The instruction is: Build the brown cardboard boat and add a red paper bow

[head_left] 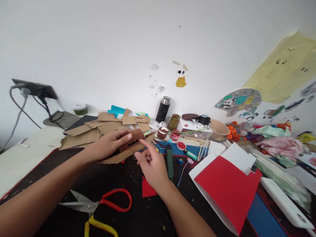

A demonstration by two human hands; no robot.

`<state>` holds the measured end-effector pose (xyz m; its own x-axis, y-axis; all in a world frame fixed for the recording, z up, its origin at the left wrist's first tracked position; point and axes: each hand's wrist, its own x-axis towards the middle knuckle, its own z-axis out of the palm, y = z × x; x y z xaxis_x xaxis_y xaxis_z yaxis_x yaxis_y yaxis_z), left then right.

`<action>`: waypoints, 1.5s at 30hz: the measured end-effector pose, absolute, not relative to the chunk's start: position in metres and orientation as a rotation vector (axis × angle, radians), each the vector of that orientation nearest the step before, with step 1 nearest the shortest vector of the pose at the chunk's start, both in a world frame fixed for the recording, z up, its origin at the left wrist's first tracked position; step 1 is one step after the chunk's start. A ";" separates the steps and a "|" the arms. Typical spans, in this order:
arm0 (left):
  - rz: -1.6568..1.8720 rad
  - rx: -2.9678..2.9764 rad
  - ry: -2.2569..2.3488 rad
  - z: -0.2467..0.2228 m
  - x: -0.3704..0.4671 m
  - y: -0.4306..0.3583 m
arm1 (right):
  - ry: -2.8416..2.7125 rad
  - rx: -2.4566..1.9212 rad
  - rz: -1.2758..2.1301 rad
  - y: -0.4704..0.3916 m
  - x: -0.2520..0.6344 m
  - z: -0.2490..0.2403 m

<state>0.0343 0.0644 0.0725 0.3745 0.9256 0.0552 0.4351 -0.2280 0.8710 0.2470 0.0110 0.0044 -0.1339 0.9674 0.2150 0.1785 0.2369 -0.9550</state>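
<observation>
My left hand point(113, 141) holds a brown block-like piece point(134, 136) together with a cardboard strip point(128, 153) above the dark mat. The fingers of that hand lie over the brown piece, and its thumb side rests on top. My right hand point(151, 163) is beside the strip's right part, its index finger pointing at or touching the brown piece and its thumb apart. Nothing shows between the fingers of the right hand. Below the hands, scissors point(90, 206) with one red and one yellow handle lie open. A red paper piece point(148, 188) is partly behind my right wrist.
Cardboard scraps point(84, 133) are piled at the back left. A black bottle point(163, 110) stands by the wall. Right of my hands lie a green cutter point(170, 161), a tub of red material point(181, 145) and red card point(227, 191). Cloth point(281, 144) is heaped far right.
</observation>
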 end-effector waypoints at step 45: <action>0.683 1.879 1.321 0.071 0.015 0.077 | -1.274 -1.013 1.237 0.010 0.243 0.011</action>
<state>0.0146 0.0766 0.0715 0.3322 0.9431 0.0139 0.5567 -0.2079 0.8043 0.2429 0.0102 0.0106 -0.0989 0.9881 0.1178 -0.0886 0.1092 -0.9901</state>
